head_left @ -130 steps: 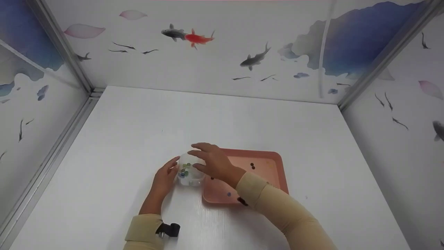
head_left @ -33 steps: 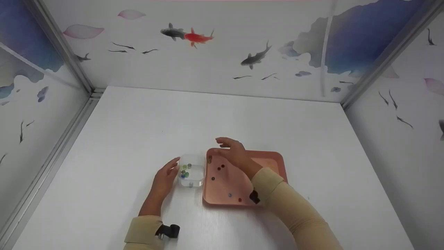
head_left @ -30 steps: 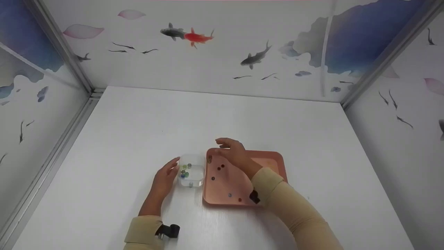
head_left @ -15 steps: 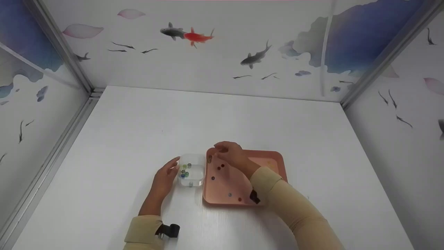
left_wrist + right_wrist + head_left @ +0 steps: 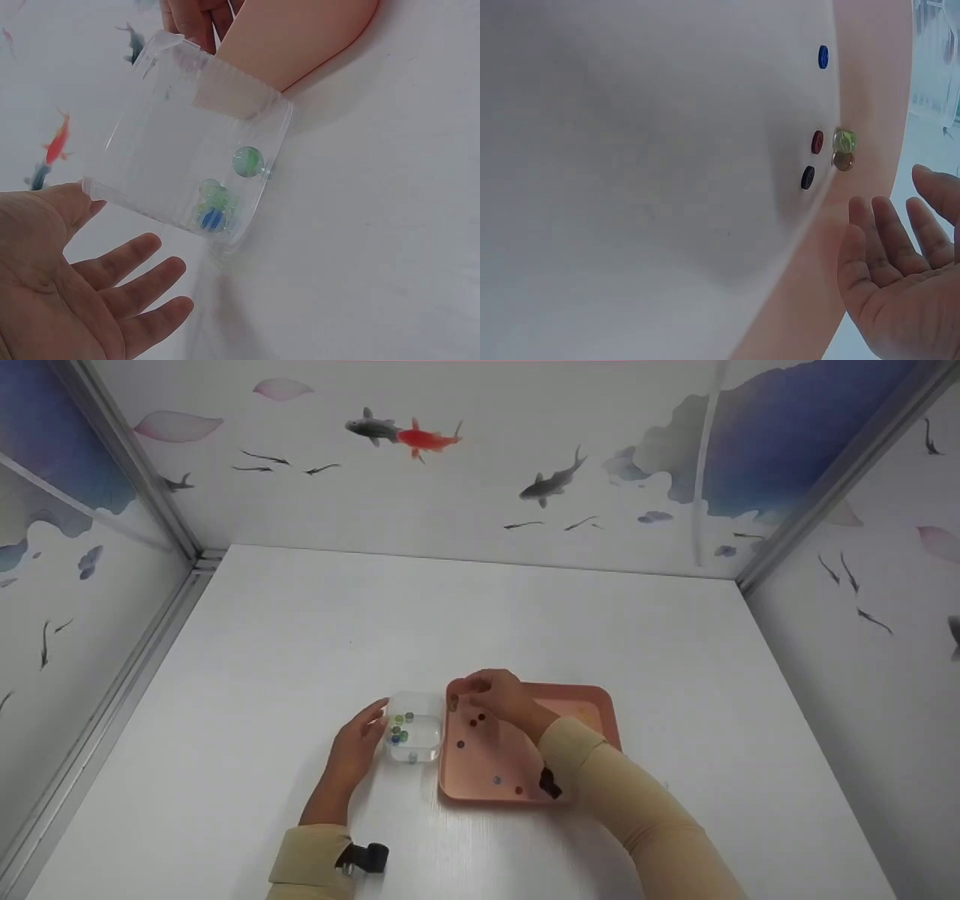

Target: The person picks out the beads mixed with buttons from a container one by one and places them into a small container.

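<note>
A clear plastic box [image 5: 426, 733] stands on the white table with several green and blue glass marbles [image 5: 247, 161] in it. My left hand [image 5: 355, 744] is at the box's left side, fingers spread, one digit touching its rim in the left wrist view. Against the box's right side lies a pink tray [image 5: 525, 761]. Over the tray's far left corner hovers my right hand [image 5: 501, 695], fingers loosely bent and holding nothing visible. Just by its fingertips, a green marble [image 5: 844, 140] and a brownish marble [image 5: 844, 161] touch each other at the tray wall.
Flat buttons lie in the tray: a black button [image 5: 808, 178], a dark red button [image 5: 817, 142] and a blue button [image 5: 823, 57]. Nearer the front are a bluish piece [image 5: 496, 781] and a red piece [image 5: 518, 790]. Fish-patterned walls [image 5: 480, 510] enclose the table.
My right hand has gone from above the box rightward to the tray's far left corner. Over the last second it has dipped slightly, its fingers bending in. The left hand stays put.
</note>
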Motion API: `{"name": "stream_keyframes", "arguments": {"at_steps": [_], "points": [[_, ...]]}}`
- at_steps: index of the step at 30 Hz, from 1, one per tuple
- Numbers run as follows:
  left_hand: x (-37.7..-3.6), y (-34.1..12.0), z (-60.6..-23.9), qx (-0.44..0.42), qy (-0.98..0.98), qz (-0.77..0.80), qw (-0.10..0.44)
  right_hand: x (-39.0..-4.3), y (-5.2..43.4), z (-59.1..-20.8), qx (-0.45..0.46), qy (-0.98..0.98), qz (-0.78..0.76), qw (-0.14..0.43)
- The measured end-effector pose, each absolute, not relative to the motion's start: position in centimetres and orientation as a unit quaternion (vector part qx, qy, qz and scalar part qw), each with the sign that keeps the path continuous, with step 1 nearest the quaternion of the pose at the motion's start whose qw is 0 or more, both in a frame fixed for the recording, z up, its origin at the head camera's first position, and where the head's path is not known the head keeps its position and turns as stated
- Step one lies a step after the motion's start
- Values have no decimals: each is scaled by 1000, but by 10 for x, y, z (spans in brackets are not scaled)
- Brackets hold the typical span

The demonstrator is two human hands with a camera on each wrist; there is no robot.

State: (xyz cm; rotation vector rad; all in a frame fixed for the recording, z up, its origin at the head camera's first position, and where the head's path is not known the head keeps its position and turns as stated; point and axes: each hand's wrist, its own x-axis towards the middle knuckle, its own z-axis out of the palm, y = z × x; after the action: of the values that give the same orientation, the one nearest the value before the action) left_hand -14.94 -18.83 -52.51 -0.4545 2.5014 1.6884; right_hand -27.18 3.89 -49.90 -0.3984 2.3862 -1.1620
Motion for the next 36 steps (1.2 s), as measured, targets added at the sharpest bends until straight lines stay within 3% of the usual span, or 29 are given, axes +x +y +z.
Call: {"name": "stream_keyframes", "arguments": {"at_steps": [36], "points": [[-149,-188,-523,-161,825,539,53,-271,28,-507,-134,880,-376,256]]}}
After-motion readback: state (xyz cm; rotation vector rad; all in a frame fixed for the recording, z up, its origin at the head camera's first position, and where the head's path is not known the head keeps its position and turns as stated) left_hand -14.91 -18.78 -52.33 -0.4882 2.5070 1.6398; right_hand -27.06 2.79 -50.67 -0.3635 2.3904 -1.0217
